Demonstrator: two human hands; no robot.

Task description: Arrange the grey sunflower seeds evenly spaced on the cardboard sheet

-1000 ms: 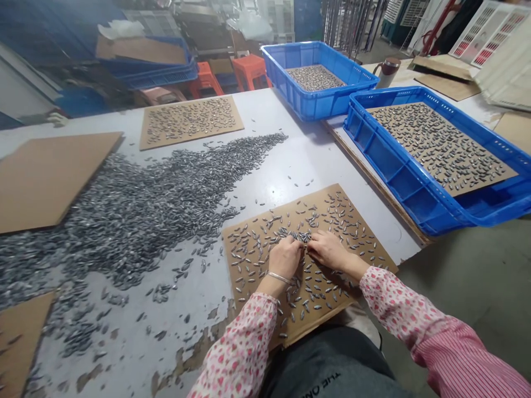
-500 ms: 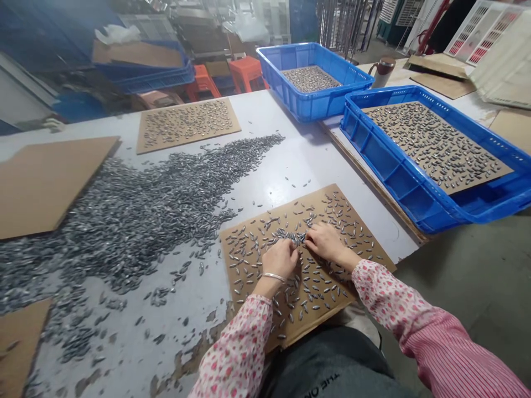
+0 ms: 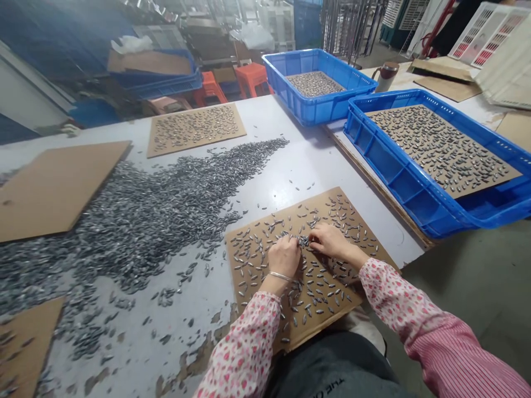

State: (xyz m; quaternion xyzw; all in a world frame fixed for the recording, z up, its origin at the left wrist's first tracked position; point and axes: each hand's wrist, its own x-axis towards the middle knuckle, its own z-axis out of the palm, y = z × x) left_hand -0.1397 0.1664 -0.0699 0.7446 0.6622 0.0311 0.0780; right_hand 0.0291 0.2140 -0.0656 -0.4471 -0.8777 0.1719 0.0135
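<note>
A brown cardboard sheet (image 3: 265,218) lies at the table's front edge, strewn with small spindle-shaped grey metal pieces (image 3: 319,291). Above its middle, my left hand (image 3: 285,257) is closed with fingers curled down, the back of the hand hiding most of the fingertips. Just to its right, my right hand (image 3: 331,241) has thumb and fingers drawn together at a small cluster of metal pieces (image 3: 304,241) between the two hands. Whether a piece is pinched in either hand is too small to make out. To the left spreads a large heap of the same pieces (image 3: 166,204).
Another covered cardboard sheet (image 3: 199,130) lies at the table's far side. A bare cardboard sheet (image 3: 62,182) rests on the heap at left. Two blue crates (image 3: 286,108) on the right hold covered sheets; a mug (image 3: 387,76) stands behind them. Orange stools (image 3: 251,77) stand beyond the table.
The view has shifted slightly, so everything sits a little further right and lower. Both hands stay at the cluster; the right fingers have moved slightly away from the left hand.
</note>
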